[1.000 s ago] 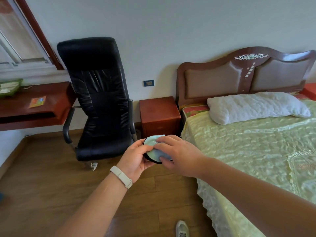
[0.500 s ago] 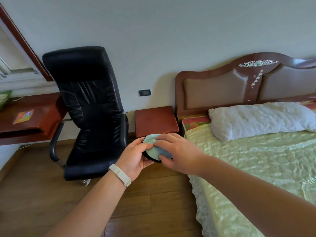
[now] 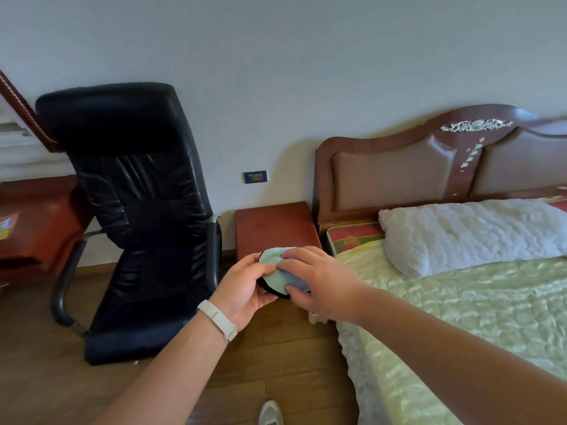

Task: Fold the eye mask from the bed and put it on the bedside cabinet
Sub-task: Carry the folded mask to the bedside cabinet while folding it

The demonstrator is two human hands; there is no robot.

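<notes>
The bed point(image 3: 460, 302) lies off to the right of the fingers, and the black chair point(image 3: 138, 210) off to their left. Just beyond the fingertips stands the bedside cabinet point(image 3: 276, 228), its top bare, likely the reason both hands are raised toward it. The right hand point(image 3: 319, 283) curls over the eye mask point(image 3: 274, 268), fingers pressing it flat so the fold holds. The left hand point(image 3: 242, 289) pinches its other edge from beneath, thumb on top, steadying it.
</notes>
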